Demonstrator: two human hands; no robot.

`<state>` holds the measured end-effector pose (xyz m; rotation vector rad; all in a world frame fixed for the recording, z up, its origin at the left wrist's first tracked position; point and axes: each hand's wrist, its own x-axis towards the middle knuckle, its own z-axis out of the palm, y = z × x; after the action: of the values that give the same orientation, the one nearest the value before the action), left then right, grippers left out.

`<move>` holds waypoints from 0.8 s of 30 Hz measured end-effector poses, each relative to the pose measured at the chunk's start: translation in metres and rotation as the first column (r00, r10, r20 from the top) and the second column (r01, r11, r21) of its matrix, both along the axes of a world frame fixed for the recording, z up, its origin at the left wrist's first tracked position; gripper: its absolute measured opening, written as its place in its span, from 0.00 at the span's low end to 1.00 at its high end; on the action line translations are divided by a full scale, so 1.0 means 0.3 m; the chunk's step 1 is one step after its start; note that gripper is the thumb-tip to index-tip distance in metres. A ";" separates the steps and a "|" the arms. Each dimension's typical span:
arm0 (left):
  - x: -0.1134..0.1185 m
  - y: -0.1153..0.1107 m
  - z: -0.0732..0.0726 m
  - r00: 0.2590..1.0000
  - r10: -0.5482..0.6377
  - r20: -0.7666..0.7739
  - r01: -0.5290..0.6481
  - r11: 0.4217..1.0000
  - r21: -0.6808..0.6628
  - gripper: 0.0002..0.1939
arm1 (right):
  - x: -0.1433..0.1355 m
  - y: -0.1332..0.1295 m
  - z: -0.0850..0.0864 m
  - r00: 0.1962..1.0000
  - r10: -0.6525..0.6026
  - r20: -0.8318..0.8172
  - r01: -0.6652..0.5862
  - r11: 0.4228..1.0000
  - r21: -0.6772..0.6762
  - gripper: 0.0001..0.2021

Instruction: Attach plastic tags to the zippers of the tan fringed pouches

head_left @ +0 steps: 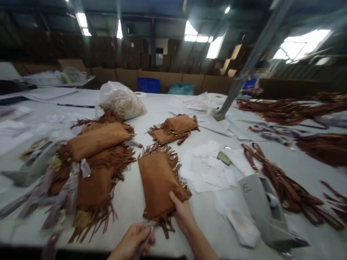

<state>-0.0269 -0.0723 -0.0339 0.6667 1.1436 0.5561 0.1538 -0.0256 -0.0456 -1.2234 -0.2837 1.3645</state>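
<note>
From my place, through the head camera, I see the brown pouch (157, 184) lying flat on the white table (126, 207), in the middle and near to the person. Its long axis goes away from the body, and the far end leans a little to the left. Fringe stands out along the far edge and the right side, and some strands hang from the near end, toward the person. The right hand (184, 213) is grasping the near right corner of it, with the thumb on top; the other fingers are hidden from me. The left hand (131, 239), just before the near edge, is pinching a pale wrapped strip (146, 232); if this strip is joined to the pouch, I cannot tell. At left is a pile of fringed pouches (99, 141), and at right a grey tape dispenser (253, 198).
</note>
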 end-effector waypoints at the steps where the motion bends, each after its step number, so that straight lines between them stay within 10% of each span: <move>1: -0.013 -0.002 -0.005 0.998 -0.016 0.056 0.016 1.000 0.014 0.30 | 0.016 -0.008 0.020 0.997 0.057 0.045 -0.056 0.998 -0.033 0.33; 9: -0.106 -0.043 0.044 0.979 -0.040 0.199 0.045 0.999 -0.019 0.19 | 0.109 -0.228 0.078 0.698 0.272 0.662 -0.150 0.960 -0.235 0.25; 13: -0.107 -0.041 0.083 0.957 -0.121 0.265 0.099 0.990 0.097 0.19 | -0.048 -0.270 0.079 0.776 0.567 0.276 -0.518 0.823 -0.234 0.27; 17: -0.117 -0.040 0.089 0.938 -0.210 0.275 0.167 0.971 0.171 0.19 | -0.170 -0.216 0.063 0.855 0.504 -0.123 -0.517 0.845 -0.137 0.24; 24: -0.125 -0.060 -0.003 0.970 -0.238 0.055 0.225 0.959 0.172 0.26 | -0.162 -0.149 0.034 0.859 0.510 -0.047 -0.511 0.848 -0.141 0.24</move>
<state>-0.0643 -0.0903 -0.0347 0.9026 0.9392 0.4747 0.1052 -0.0702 -0.0356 -1.3191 -0.5396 1.8784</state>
